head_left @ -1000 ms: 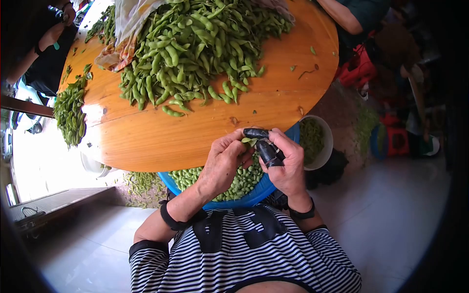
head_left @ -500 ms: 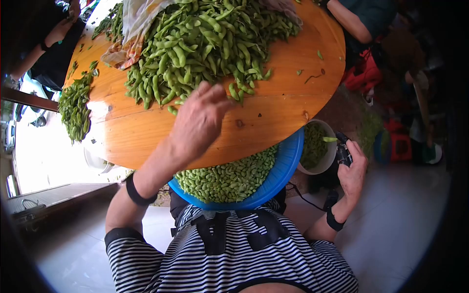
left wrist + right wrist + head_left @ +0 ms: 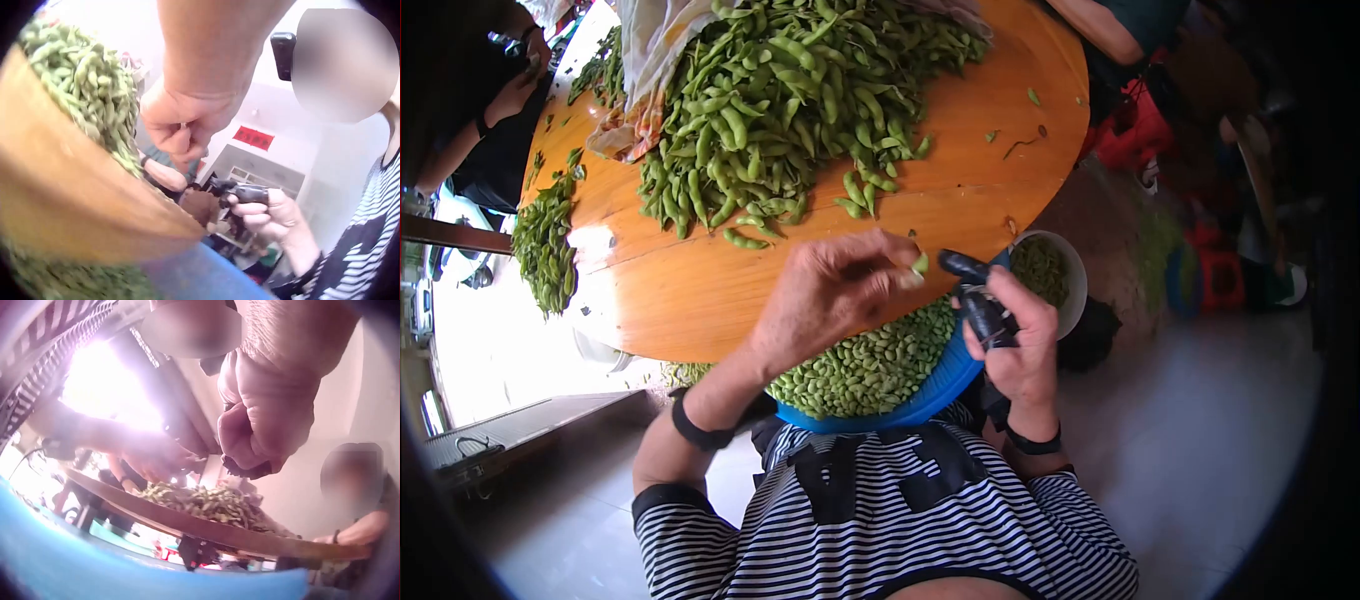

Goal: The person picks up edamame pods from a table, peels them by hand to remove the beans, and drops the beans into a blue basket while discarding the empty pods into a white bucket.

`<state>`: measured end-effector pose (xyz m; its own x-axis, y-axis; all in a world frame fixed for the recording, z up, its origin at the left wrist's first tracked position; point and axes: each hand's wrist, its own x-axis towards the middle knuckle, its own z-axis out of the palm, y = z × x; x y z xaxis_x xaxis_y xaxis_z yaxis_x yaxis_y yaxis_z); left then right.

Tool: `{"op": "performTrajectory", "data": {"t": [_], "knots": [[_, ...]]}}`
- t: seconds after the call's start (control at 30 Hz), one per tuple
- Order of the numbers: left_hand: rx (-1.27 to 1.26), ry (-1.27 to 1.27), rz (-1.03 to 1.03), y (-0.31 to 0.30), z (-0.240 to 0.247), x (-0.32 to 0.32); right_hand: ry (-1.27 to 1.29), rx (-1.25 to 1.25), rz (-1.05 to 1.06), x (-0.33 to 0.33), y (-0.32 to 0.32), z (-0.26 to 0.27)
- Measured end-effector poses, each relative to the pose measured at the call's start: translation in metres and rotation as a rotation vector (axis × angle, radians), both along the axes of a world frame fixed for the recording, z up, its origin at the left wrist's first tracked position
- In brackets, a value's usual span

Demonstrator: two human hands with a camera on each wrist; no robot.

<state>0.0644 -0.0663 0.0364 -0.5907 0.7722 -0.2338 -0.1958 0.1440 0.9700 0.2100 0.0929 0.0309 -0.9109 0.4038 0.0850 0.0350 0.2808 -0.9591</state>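
Note:
Above the front edge of the table, my left hand (image 3: 825,295) pinches a small green soybean pod (image 3: 919,265) between thumb and fingertips; the fingers hide most of the pod. Just right of it is my right hand (image 3: 1015,330), thumb and forefinger wrapped in black and held apart with nothing visible between them. In the left wrist view, the other fingers (image 3: 259,219) of that hand are curled. Below both hands, a blue basin (image 3: 948,385) holds shelled green beans (image 3: 865,375). A large heap of soybean pods (image 3: 770,110) lies on the round wooden table (image 3: 990,190).
A white bucket (image 3: 1075,290) with green scraps stands on the floor at the right. A smaller pile of pods (image 3: 548,250) lies at the table's left edge, and a cloth (image 3: 660,55) covers part of the heap. Other people's arms (image 3: 1100,28) show across the table.
My left hand reached to the heap, then came back toward me with a pod. My right hand swung out over the bucket with a pod and has returned beside the left without it.

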Motion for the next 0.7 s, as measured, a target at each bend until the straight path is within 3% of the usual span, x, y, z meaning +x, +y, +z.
{"op": "performTrajectory", "data": {"t": [0.07,0.27,0.37,0.43,0.47,0.57,0.63,0.7], "knots": [[0.161,-0.284,0.002,0.003,-0.007,0.015,-0.092,-0.178,0.014,-0.002,-0.009,-0.001],[0.158,-0.316,0.065,-0.001,-0.031,0.033,-0.081,-0.277,0.078,-0.002,-0.008,-0.007],[0.177,-0.121,0.178,0.001,-0.037,0.044,-0.068,-0.369,0.109,-0.002,-0.008,-0.010],[0.145,0.214,0.242,0.002,-0.039,0.047,-0.049,-0.403,0.115,-0.002,-0.008,-0.011],[0.145,0.214,0.241,0.001,-0.039,0.048,-0.050,-0.340,0.113,-0.002,-0.007,-0.011],[0.144,0.092,0.215,0.000,-0.036,0.048,-0.048,-0.299,0.110,-0.003,-0.005,-0.011],[0.177,-0.380,0.167,-0.003,-0.031,0.045,-0.046,-0.322,0.113,-0.003,-0.005,-0.010],[0.204,-0.312,0.202,0.000,-0.037,0.050,-0.053,-0.369,0.103,-0.003,-0.006,-0.008]]}}
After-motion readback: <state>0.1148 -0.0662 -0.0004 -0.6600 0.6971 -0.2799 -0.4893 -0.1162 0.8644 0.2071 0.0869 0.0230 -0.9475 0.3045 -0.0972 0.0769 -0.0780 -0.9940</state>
